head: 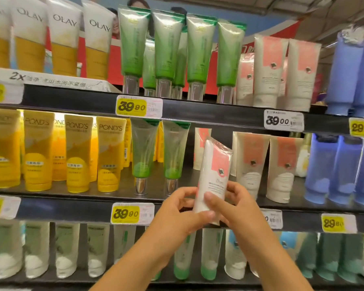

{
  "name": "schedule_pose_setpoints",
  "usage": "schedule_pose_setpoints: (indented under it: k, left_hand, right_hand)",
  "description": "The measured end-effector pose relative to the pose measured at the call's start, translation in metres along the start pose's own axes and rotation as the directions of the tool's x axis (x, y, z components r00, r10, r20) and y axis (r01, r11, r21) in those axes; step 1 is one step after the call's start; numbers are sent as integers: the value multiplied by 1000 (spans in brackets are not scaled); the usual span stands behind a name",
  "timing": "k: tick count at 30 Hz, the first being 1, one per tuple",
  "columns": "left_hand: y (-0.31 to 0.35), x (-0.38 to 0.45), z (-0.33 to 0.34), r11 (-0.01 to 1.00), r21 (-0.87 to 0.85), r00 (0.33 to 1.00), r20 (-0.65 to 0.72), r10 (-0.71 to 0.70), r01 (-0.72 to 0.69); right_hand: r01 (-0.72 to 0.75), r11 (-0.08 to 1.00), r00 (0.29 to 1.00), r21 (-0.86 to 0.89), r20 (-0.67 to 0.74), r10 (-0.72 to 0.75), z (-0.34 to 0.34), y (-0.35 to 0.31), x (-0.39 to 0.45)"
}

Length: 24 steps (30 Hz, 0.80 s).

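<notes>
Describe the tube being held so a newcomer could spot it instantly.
Go to the middle shelf, between the green tubes and the white-and-pink tubes. In front, the left hand and right hand grip a white tube with a pink label. Unlike its standing twins, it is off the shelf and tilted.

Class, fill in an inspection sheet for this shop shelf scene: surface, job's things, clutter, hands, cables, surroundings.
Surface: dark middle shelf, stocked with standing tubes.
Job's things: white-and-pink tube, film-wrapped, held slightly tilted in front of the shelf.
Clutter: matching pink tubes, green tubes and yellow Pond's tubes on the same shelf.
Grippers: left hand and right hand both grip the tube's lower end.
Cables: nothing seen.
Surroundings: Olay tubes above; yellow price tag reading 39.80.
</notes>
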<state>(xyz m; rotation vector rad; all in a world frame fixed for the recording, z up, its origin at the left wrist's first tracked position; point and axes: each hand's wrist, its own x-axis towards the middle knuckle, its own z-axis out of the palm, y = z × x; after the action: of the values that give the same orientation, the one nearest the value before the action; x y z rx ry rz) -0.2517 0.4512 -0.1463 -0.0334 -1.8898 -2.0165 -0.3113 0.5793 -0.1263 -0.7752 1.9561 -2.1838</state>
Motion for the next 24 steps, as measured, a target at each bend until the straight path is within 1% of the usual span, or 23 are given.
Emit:
schedule_pose_setpoints:
  k: [5,7,8,10,12,14,15,16,20,21,24]
  left_hand:
    - [2,16,1,980,144,990,-21,140,-136]
    - [5,20,0,957,231,974,-99,204,-177]
    - [6,22,-2,941,276,956,-163,245,-195]
    - [8,24,-9,892,384,887,-287,362,-240]
    - [9,27,-17,826,503,805,-365,468,-253]
    - [7,30,-24,793,568,760,-410,504,-219]
    - [6,32,-26,786,587,762,-415,497,-193]
    - [5,35,-27,779,606,777,-407,481,-165]
    - [4,42,-24,763,644,876,-339,342,-48]
    - [4,44,-23,757,653,885,-338,321,-25]
    - [7,50,-21,736,676,883,-354,307,15]
  right_hand:
    - [132,991,991,7,-33,-132,1,5,20]
    - [176,984,983,4,-61,-176,2,8,29]
    - [192,981,978,-6,-76,-192,3,10,34]
    - [212,976,971,-43,-99,-216,3,12,43]
    - [236,967,963,-92,-112,-246,4,14,51]
    - [254,955,955,-154,-117,-272,5,16,58]
    - [259,947,952,-188,-117,-284,5,18,59]
    - [268,938,947,-218,-118,-298,5,20,61]
    - [291,907,928,-304,-141,-345,6,27,66]
    - [290,900,925,-327,-147,-351,5,29,67]
    - [274,866,919,-419,-151,-364,4,32,69]
